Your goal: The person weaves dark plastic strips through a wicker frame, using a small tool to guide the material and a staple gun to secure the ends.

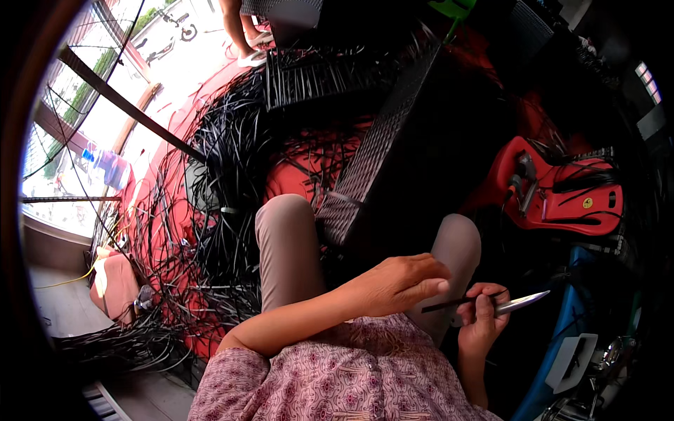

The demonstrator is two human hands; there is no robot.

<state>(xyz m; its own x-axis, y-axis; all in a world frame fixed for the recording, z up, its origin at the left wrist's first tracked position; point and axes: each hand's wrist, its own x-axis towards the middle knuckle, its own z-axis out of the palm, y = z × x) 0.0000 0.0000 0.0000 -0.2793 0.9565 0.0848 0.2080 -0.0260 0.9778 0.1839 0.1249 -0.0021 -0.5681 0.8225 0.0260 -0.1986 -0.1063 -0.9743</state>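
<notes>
My right hand [481, 319] is closed around a pointed tool with a shiny silver blade [523, 302], its tip directed to the right. A short black strip [444, 306] sticks out leftward from the same hand. Just left of it, my left hand [407, 284] hovers over my lap with fingers and thumb apart, and nothing shows in it. Ahead of my knees stands a large black woven piece [375, 158], its long patterned side running away from me. A pale band crosses its near end.
Loose black strips [232, 154] lie thickly over the red floor at left and ahead. A red plastic seat [562, 203] with tools on it is at right, above a blue edge [562, 330]. A large water bottle [109, 168] and another person's legs [239, 31] appear far left.
</notes>
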